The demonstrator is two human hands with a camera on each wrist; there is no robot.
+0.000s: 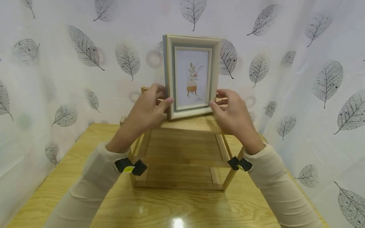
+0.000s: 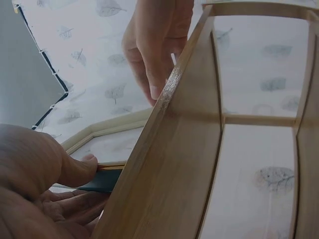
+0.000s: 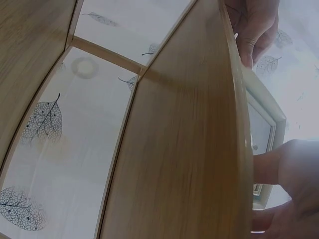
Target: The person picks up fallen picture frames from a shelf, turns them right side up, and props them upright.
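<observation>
A cream picture frame (image 1: 190, 77) with a potted-plant print stands nearly upright, slightly tilted, at the top board of a wooden shelf rack (image 1: 194, 124). My left hand (image 1: 149, 107) grips its lower left edge, thumb on the front and fingers behind. At the lower right edge, my right hand (image 1: 234, 113) holds it the same way. In the left wrist view the left thumb presses on the picture frame (image 2: 110, 123) beside the rack's board (image 2: 169, 164). The right wrist view has the picture frame (image 3: 277, 133) partly hidden behind the board. Whether its bottom touches the board, I cannot tell.
The rack stands on a wood-grain table (image 1: 176, 205), with a lower shelf (image 1: 179, 174) under the top board. A pale curtain (image 1: 159, 19) printed with grey leaves hangs behind and on both sides. Dark wrist cameras (image 1: 131, 166) are strapped over the sleeves.
</observation>
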